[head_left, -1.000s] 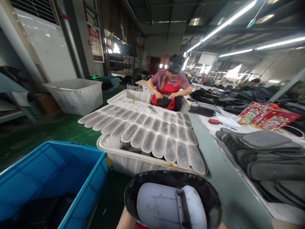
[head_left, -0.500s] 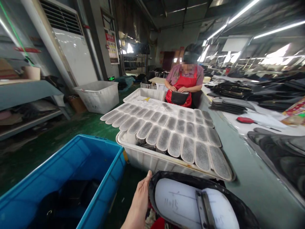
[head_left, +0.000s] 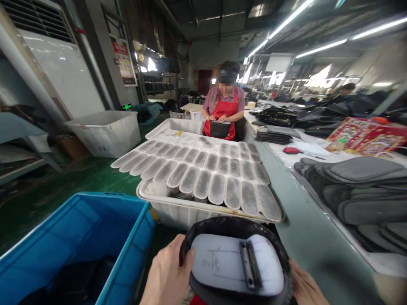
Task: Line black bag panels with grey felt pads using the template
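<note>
Low in front of me is a black pouch-like piece (head_left: 222, 223) fitted around a white plastic form (head_left: 219, 254). The form has rounded ends, pencilled lines and writing, and a dark metal bar (head_left: 250, 264) across it. My left hand (head_left: 170, 269) grips the left end of the black piece, thumb over the rim. At the opposite end my right hand (head_left: 305, 284) is closed against the black side; its fingertips are partly hidden. Just beyond lie rows of grey oval pieces (head_left: 203, 184) with pale edges, on a white board over a white tub (head_left: 178, 212).
A blue crate (head_left: 133, 228) with black items inside stands at left. Grey-black panels (head_left: 365, 169) are stacked on the bench (head_left: 305, 228) to my right, near red printed bags (head_left: 375, 135). Across from me a person in a red apron (head_left: 224, 112) handles a black pouch (head_left: 220, 129).
My right hand has come into view at the right end of the black piece, which is now more level and slightly left. My view has turned right.
</note>
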A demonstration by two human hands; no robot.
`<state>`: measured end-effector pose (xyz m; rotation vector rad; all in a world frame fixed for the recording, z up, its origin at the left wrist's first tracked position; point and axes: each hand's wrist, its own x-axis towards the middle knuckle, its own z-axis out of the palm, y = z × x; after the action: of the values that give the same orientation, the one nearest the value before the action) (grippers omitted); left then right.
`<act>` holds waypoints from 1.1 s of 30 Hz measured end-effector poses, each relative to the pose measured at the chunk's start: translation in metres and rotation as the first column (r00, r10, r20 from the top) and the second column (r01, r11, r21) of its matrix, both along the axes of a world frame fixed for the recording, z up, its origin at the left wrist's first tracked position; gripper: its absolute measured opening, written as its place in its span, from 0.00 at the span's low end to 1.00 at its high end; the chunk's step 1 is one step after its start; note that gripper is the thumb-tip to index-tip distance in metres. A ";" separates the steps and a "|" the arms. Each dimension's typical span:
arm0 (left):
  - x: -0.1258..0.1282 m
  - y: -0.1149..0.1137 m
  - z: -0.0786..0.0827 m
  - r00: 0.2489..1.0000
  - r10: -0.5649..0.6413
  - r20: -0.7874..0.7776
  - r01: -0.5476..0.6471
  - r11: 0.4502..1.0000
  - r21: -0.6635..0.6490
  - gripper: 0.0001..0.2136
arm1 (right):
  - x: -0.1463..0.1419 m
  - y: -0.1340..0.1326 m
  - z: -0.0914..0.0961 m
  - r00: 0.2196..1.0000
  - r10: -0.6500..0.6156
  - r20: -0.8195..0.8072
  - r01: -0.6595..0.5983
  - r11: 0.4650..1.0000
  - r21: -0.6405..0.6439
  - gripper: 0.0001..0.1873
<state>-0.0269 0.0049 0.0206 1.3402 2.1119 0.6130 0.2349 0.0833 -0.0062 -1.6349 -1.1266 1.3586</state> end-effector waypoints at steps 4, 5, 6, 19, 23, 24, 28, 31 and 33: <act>-0.005 -0.004 0.008 0.994 0.000 -0.111 0.013 0.993 0.116 0.16 | 0.008 0.004 0.026 0.994 0.104 0.035 -0.102 0.994 -0.035 0.29; -0.006 -0.004 0.009 0.991 -0.007 -0.132 0.027 0.988 0.152 0.15 | 0.010 0.004 0.033 0.986 0.158 0.052 -0.155 0.987 -0.046 0.32; -0.006 -0.004 0.009 0.989 -0.014 -0.147 0.040 0.985 0.170 0.15 | 0.011 0.003 0.040 0.976 0.205 0.079 -0.202 0.978 -0.044 0.33; -0.003 0.011 0.004 0.993 -0.033 -0.114 0.019 0.992 -0.122 0.13 | 0.022 -0.004 0.063 0.818 0.507 0.272 -0.527 0.850 0.001 0.35; 0.000 0.013 0.009 0.989 -0.061 -0.136 0.042 0.989 -0.141 0.12 | 0.013 -0.003 0.076 0.766 0.513 0.387 -0.534 0.843 -0.060 0.34; 0.001 0.014 0.011 0.986 -0.067 -0.150 0.045 0.989 -0.144 0.11 | 0.012 -0.003 0.077 0.762 0.505 0.405 -0.524 0.849 -0.072 0.34; 0.005 0.017 0.018 0.970 -0.080 -0.228 0.042 0.985 -0.167 0.09 | 0.005 0.002 0.078 0.744 0.477 0.468 -0.490 0.865 -0.104 0.30; 0.007 0.019 0.021 0.956 -0.081 -0.282 0.025 0.980 -0.198 0.08 | 0.002 0.007 0.075 0.638 0.459 0.618 -0.562 0.826 -0.034 0.23; 0.008 0.019 0.021 0.952 -0.070 -0.298 0.012 0.981 -0.192 0.08 | 0.002 0.010 0.073 0.543 0.424 0.725 -0.610 0.792 -0.007 0.20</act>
<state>-0.0188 0.0238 0.0414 1.4396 2.3084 0.1891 0.2369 0.0934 0.0666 -1.7264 -2.3106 0.8226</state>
